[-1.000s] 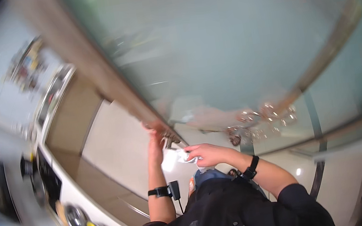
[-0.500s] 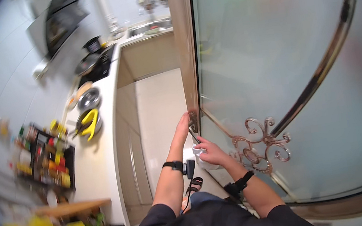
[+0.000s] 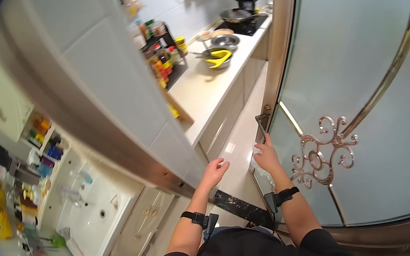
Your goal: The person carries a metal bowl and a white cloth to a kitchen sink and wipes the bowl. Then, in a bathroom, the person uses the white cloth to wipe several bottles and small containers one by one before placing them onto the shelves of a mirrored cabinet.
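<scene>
The frosted glass door (image 3: 367, 77) with its curly metal ornament stands on my right. A metal lever handle (image 3: 261, 124) sticks out from its brown frame. My right hand (image 3: 268, 158) is just below the lever, its index finger stretched up to the lever's end. A small whitish thing (image 3: 258, 154) shows at its thumb and seems to be held by the curled fingers; its kind is unclear. My left hand (image 3: 215, 172) hangs over the doorway with loosely bent fingers apart and nothing in it. Both wrists wear black straps with small devices.
A brown door frame (image 3: 92, 118) and tiled wall end stand left of the doorway. A dark stone threshold (image 3: 241, 208) crosses the floor. Beyond is a kitchen counter (image 3: 210, 92) with bowls, bottles and a pan. At left is a white washbasin (image 3: 89, 224) on a cabinet.
My view has swung left and back, bringing the washbasin and door frame in. My left hand has left the handle area and moved away from my right hand, which stays by the lever.
</scene>
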Available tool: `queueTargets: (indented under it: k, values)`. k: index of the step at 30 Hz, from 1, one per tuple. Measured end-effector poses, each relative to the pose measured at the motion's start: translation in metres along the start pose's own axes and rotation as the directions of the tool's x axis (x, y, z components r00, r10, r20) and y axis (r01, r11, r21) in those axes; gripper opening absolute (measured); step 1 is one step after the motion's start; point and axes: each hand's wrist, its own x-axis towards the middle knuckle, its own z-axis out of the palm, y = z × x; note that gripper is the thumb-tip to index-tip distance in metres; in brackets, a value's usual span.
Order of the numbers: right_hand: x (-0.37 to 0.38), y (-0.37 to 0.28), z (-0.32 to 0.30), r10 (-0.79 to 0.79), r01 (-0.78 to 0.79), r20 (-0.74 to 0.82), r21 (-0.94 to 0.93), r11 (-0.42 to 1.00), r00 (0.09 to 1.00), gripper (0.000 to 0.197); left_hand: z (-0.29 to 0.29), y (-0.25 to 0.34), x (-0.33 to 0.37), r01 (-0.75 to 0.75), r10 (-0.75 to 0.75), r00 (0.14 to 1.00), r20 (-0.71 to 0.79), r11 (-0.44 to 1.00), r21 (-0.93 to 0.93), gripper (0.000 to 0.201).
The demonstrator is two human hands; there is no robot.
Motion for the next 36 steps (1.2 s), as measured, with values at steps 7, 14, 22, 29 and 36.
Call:
queueTargets:
  k: [7,14,22,29,36]
  values:
    - [-0.068,-0.083,0.054,0.051,-0.014,0.089,-0.377,0.926,0.995,0.026,-0.081,-0.017,-0.098,-0.070,0.068,0.965,0.254,0.998,-0.001,0.051]
    - [-0.121,-0.116,0.097,-0.015,0.063,0.139,-0.350,0.934,0.990,0.019,-0.215,-0.033,-0.174,-0.134,0.128,0.955,0.269,0.991,0.005,0.048]
    - [-0.161,-0.152,0.125,-0.020,0.079,0.162,-0.361,0.929,0.987,0.021,-0.322,-0.029,-0.168,-0.419,0.508,0.838,-0.198,0.832,0.362,0.052]
    - [-0.181,-0.195,0.117,0.059,0.105,0.298,-0.505,0.856,0.953,0.022,-0.375,0.025,-0.132,-0.436,0.627,0.674,-0.391,0.765,0.475,0.062]
    - [-0.185,-0.215,0.097,0.050,0.102,0.381,-0.369,0.924,0.923,0.024,-0.402,0.073,-0.074,-0.437,0.788,0.480,-0.386,0.596,0.674,0.062]
